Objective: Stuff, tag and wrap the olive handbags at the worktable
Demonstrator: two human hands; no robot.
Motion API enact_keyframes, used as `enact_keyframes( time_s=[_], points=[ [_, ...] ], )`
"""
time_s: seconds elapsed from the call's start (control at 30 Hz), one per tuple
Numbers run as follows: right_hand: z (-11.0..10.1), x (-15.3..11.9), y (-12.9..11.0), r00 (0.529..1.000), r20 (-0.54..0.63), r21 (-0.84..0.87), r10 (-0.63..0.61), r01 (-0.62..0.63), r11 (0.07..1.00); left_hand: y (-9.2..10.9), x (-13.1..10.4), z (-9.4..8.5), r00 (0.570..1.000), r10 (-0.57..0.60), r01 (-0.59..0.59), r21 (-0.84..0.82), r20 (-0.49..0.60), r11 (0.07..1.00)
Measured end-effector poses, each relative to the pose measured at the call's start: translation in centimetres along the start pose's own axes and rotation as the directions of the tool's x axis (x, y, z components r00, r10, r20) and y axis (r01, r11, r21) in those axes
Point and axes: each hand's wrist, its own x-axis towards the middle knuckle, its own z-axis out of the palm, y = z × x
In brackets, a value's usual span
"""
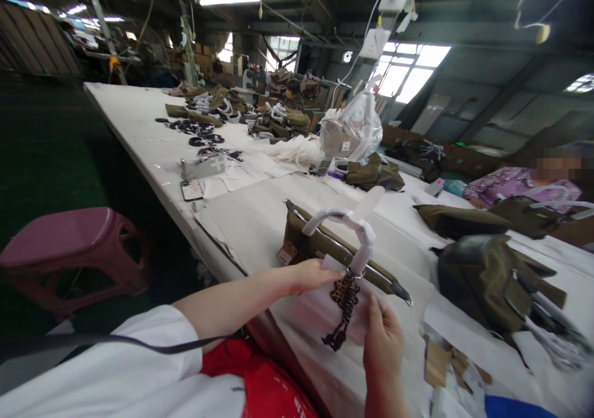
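Note:
An olive-green handbag (pixel 320 252) stands on the white-covered table in front of me. Its handle (pixel 366 238) is wrapped in white material and arches above the zipped top. A dark brown and tan patterned strap charm (pixel 344 303) hangs from a ring at the handle's near base. Behind it, a thin translucent white sheet (pixel 320 307) spreads between my hands. My left hand (pixel 318 276) is closed on the sheet's upper edge, close to the ring. With thumb and fingers together, my right hand (pixel 383 328) pinches the sheet's right side. A brown tag (pixel 286 253) dangles at the bag's left end.
More olive bags (pixel 482 276) lie at the right, near a person in a purple patterned top (pixel 505 186). Dark straps (pixel 204 136), a phone (pixel 192 190) and a plastic-wrapped bag (pixel 350 133) are farther along the table (pixel 241 214). A pink stool (pixel 69 238) stands left.

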Motion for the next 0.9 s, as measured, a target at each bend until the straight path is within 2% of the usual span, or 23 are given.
enact_keyframes(
  time_s=[0.13,0.33,0.5,0.67,0.9],
  points=[
    [-0.3,0.0,-0.5,0.997,-0.035,-0.186,-0.065,0.057,0.981,-0.7,1.0,0.2,0.997,-0.038,0.032,-0.081,-0.074,0.996],
    [-0.2,-0.7,-1.4,0.993,-0.013,-0.248,-0.114,0.107,0.963,-0.8,0.7,0.7,0.989,-0.137,0.115,-0.325,-0.046,0.939],
    [-0.1,-0.8,-2.3,0.974,-0.047,-0.356,-0.221,0.191,0.915,-0.8,0.3,1.1,0.994,0.003,-0.027,-0.213,-0.112,0.977],
    [0.2,-0.8,-2.0,0.969,-0.043,-0.364,-0.245,0.213,0.907,-0.3,-0.2,1.9,0.988,0.090,-0.097,-0.045,-0.126,0.994],
    [-1.1,-2.3,-1.1,0.915,-0.043,-0.478,-0.401,0.334,0.813,-0.8,0.3,1.9,0.986,0.068,-0.085,-0.109,-0.151,0.990]
  ],
)
